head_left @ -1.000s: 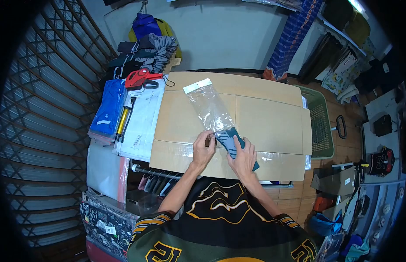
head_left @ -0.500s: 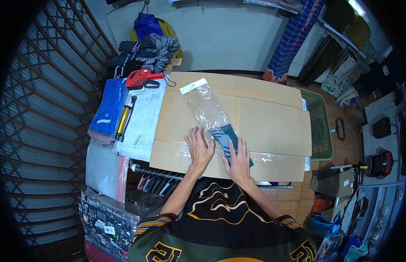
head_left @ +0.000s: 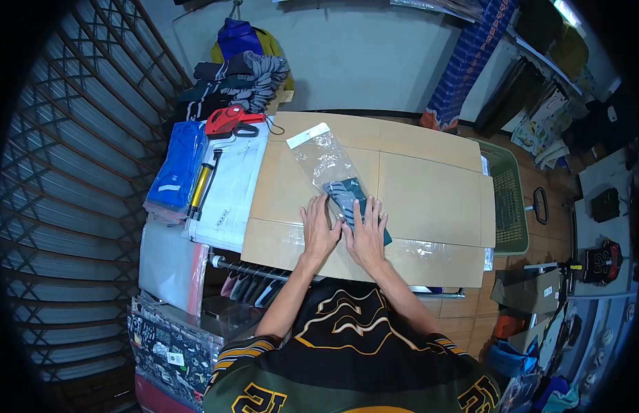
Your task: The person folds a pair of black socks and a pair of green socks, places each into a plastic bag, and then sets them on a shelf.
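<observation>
On the cardboard sheet (head_left: 436, 199) lies a clear plastic bag (head_left: 328, 157) with a white header strip at its upper left end. A folded green and grey striped cloth item (head_left: 345, 193) sits in the bag's lower part. My left hand (head_left: 319, 233) touches the bag's left edge, fingers apart. My right hand (head_left: 366, 237) rests flat over the cloth item with its fingers spread. Both thumbs are near each other at the bag's lower left side.
Left of the cardboard are a red tool (head_left: 231, 122), a yellow and black pump (head_left: 201, 189) and blue packaged clothing (head_left: 175, 162). Behind stands a pile of folded clothes (head_left: 247, 79). A green basket (head_left: 508, 199) is at the right.
The cloth item has moved up further into the bag. My right hand has shifted left and up onto it, and my left hand has come slightly closer.
</observation>
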Available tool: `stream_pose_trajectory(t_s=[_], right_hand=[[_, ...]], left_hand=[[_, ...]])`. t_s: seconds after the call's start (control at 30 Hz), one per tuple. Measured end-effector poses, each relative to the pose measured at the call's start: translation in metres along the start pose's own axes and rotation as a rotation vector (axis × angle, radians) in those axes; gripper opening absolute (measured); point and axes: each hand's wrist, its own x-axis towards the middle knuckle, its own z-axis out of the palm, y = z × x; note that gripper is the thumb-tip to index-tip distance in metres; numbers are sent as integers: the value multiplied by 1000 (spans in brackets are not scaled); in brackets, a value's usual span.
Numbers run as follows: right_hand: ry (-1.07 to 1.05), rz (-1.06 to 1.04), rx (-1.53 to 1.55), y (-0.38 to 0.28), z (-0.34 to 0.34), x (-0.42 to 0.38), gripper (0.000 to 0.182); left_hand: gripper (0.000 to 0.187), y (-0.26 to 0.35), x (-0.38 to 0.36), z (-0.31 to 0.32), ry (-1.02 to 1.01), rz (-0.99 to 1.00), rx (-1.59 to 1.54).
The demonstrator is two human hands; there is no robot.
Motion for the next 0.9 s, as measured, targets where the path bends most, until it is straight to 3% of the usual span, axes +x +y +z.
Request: stream_pose_trajectory(t_s=[0.1, 0.37, 0.73, 0.9], right_hand=[[-4, -1, 148, -2, -18, -11, 70], [-102, -148, 156, 11, -26, -54, 68], [-100, -203, 113, 12, -1, 12, 65], [-127, -194, 172, 11, -14, 5, 64]], left_hand=[[82, 2, -1, -7, -35, 13, -13], [82, -9, -4, -12, -114, 67, -74], [80, -7, -2, -12, -133, 29, -101], [80, -6, -1, -19, -175, 48, -121]])
